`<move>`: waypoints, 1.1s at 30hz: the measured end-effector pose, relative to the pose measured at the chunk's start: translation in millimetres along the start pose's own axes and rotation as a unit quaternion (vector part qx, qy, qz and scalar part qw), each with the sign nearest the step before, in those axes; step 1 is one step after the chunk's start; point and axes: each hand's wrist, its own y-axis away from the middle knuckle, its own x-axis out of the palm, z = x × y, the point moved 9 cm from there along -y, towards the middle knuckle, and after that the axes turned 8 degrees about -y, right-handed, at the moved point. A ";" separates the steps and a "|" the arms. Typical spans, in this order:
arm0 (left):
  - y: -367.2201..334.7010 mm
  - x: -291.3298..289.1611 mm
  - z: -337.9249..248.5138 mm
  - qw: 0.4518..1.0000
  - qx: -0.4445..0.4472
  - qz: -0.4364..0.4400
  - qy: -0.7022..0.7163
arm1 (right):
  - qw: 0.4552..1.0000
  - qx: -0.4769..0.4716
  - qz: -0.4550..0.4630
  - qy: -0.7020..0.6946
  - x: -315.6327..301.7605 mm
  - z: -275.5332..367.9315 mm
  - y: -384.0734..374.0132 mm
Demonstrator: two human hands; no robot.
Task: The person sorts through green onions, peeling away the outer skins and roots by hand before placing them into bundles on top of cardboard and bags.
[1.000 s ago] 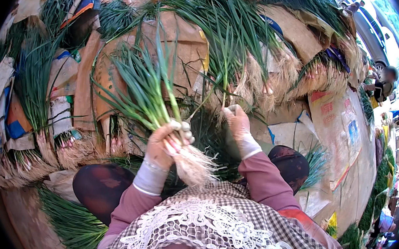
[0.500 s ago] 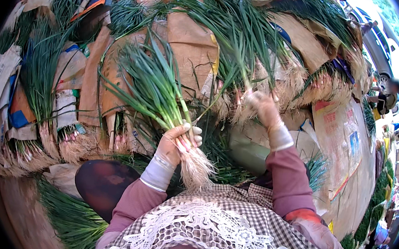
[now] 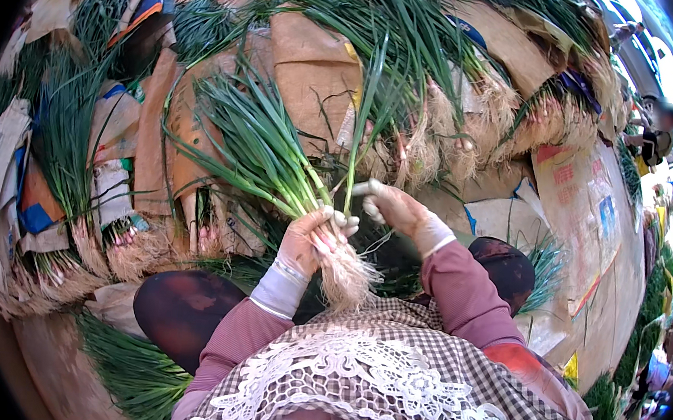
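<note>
My left hand (image 3: 311, 238) is closed round a bunch of green garlic (image 3: 270, 147). Its long flat leaves fan toward the upper left, and its pinkish-white bulbs and pale roots hang below my fingers. Close by on the right, my right hand (image 3: 393, 209) has curled fingers, with the fingertips at a single green garlic stalk (image 3: 363, 123). That stalk stands nearly upright beside the bunch, its lower end reaching my left fingertips. Both hands wear pale, thin gloves. How firmly the right fingers pinch the stalk is hard to see.
More green garlic (image 3: 66, 119) lies on brown sacks (image 3: 317, 74) across the far side and left. Loose leaves (image 3: 135, 365) spread by my left knee (image 3: 181, 308). A printed sack (image 3: 575, 209) lies at the right; a person (image 3: 658, 132) and vehicles are beyond.
My right hand has come down and left with the single stalk, from the far pile to beside the bunch. My left hand still grips the bunch, shifted slightly right.
</note>
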 end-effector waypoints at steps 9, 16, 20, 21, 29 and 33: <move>4.7 11.9 -6.1 0.996 0.032 0.020 0.077 | 0.813 -0.312 -0.273 0.408 23.5 47.1 -16.7; -5.5 8.2 -11.4 0.995 0.060 -0.001 0.083 | 0.808 -0.339 -0.355 0.326 6.1 55.3 -12.6; 12.0 17.8 -35.8 0.991 0.116 0.002 0.063 | 0.747 -0.140 -0.376 0.530 -38.6 43.5 -38.4; 22.2 37.7 -42.2 0.992 0.104 0.068 0.012 | 0.808 -0.210 -0.438 0.334 -75.5 47.7 -16.4; 17.7 -19.6 -69.7 0.988 0.135 -0.073 -0.011 | 0.701 0.071 0.047 0.708 26.4 -51.6 1.8; 0.1 -28.0 -26.8 0.996 0.056 -0.063 -0.036 | 0.940 0.044 -0.286 0.178 -51.5 -34.6 -49.6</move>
